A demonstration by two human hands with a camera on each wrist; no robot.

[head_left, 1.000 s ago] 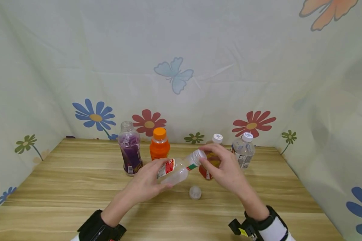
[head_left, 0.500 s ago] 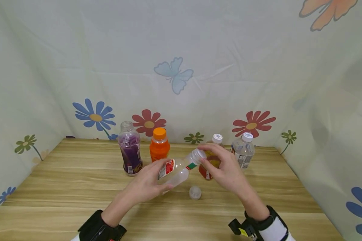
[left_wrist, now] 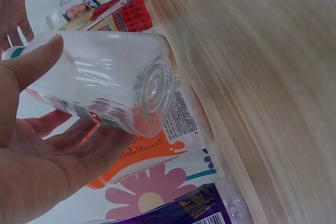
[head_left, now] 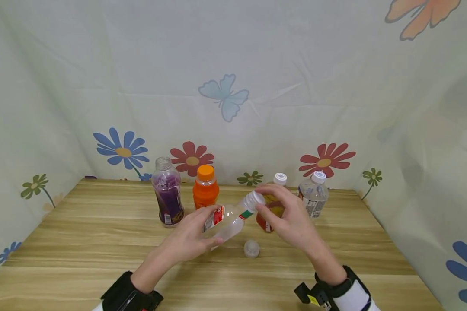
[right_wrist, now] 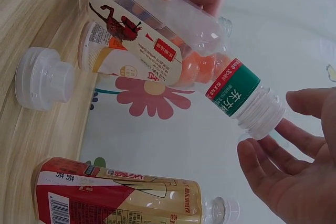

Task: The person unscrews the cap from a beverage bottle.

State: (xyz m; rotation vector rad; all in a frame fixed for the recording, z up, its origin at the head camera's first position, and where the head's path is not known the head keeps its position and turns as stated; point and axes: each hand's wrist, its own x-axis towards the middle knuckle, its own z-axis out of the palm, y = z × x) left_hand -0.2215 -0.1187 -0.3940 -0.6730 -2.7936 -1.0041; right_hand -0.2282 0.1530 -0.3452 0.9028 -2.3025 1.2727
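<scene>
My left hand (head_left: 190,235) holds a clear plastic bottle (head_left: 227,224) by its body, tilted with its top up to the right. The bottle carries a red and white label, and a green band shows at its neck. The fingers and thumb of my right hand (head_left: 292,216) curve round the whitish ridged cap (right_wrist: 265,111) at the bottle's top. In the right wrist view the fingertips (right_wrist: 249,153) sit right at its edge. The left wrist view shows the bottle's base, with the thumb (left_wrist: 44,59) on one side and the fingers on the other.
A loose translucent cap (head_left: 251,249) lies on the wooden table (head_left: 101,259) below the bottle. Behind stand an uncapped purple bottle (head_left: 168,196), an orange-capped bottle (head_left: 205,188), a red and amber bottle (right_wrist: 121,192) and a clear white-capped bottle (head_left: 314,194). A flowered cloth (head_left: 159,86) hangs behind.
Both hands and the bottle stay almost in place. The right fingertips have shifted slightly about the bottle's top, and its ridges show more than one second ago.
</scene>
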